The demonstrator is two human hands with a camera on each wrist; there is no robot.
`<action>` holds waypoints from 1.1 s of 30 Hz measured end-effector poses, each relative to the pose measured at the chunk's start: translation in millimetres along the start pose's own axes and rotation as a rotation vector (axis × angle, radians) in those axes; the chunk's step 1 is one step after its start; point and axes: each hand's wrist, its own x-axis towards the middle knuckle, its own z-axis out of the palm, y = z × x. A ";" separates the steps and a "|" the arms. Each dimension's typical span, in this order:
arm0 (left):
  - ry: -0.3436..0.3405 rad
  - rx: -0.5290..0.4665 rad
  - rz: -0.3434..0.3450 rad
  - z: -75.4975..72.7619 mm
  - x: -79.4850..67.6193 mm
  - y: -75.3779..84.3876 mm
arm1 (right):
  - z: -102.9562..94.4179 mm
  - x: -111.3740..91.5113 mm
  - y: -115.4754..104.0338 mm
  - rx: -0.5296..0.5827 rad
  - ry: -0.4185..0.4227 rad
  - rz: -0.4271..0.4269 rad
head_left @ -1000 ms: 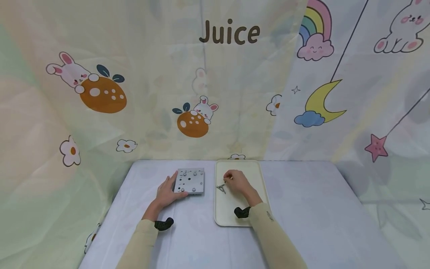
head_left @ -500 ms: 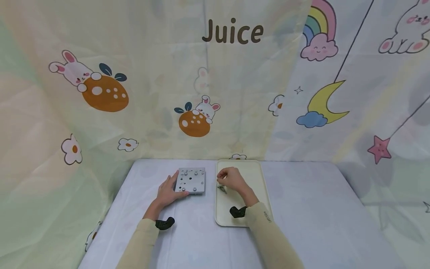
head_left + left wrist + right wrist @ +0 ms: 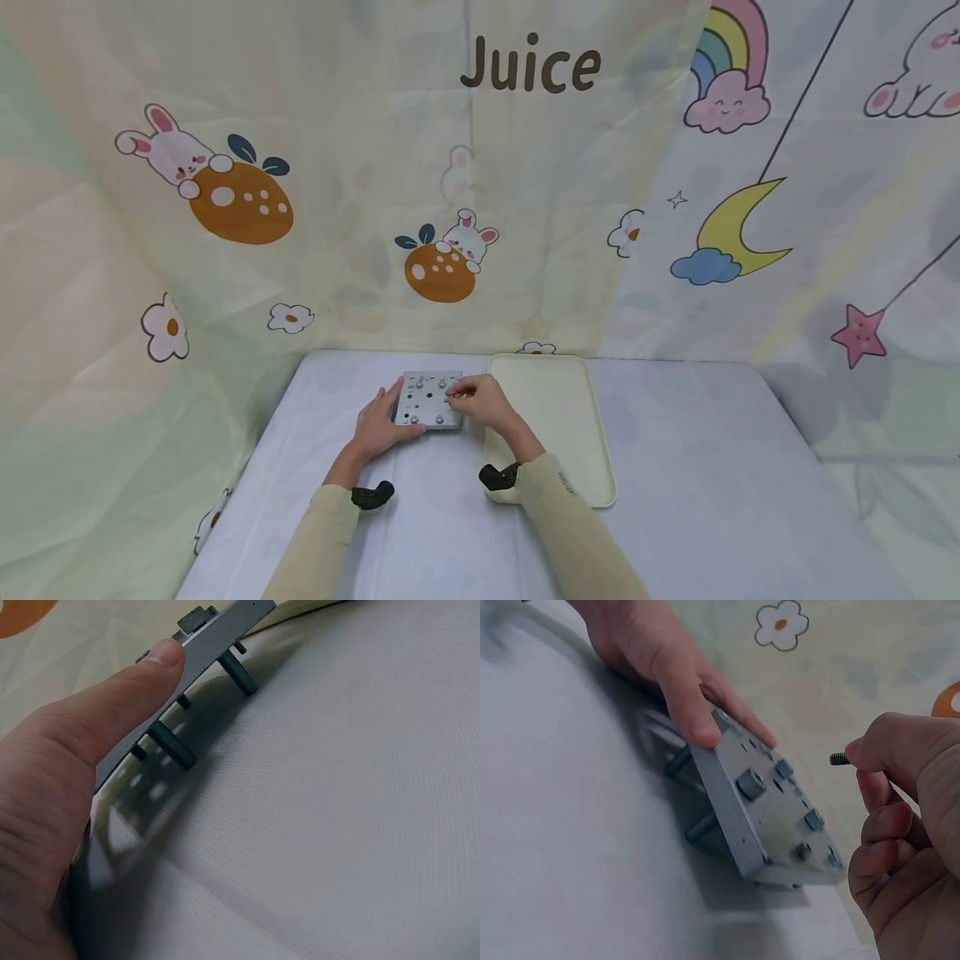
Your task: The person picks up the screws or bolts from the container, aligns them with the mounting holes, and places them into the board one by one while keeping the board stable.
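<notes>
A grey metal plate with holes and several socket-head screws in it is at the table's back left. My left hand grips it from the left, thumb on the near edge and fingers along the far side. Threaded screw shanks stick out below the plate toward the cloth. My right hand is over the plate's right edge. Between its thumb and forefinger it pinches a small screw, whose threaded end points toward the plate in the right wrist view. The screw's head is hidden by the fingers.
A cream tray lies on the white tablecloth right of the plate, partly under my right forearm. Behind the table hangs a printed cloth with cartoon figures.
My right hand has lifted away from the loose screws in the tray and moved left to the plate with one screw. The left hand keeps its grip on the plate.
</notes>
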 end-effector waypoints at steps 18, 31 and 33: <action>0.024 0.011 0.071 -2.7 0.5 -2.7 | 53.4 30.2 -28.3 -0.100 -0.140 -0.117; -0.042 -0.110 0.032 -11.9 -2.4 4.5 | 57.3 34.7 -24.6 -0.158 -0.172 -0.094; -0.046 -0.116 0.015 -12.9 -3.7 4.2 | 59.0 35.3 -23.1 -0.165 -0.174 -0.089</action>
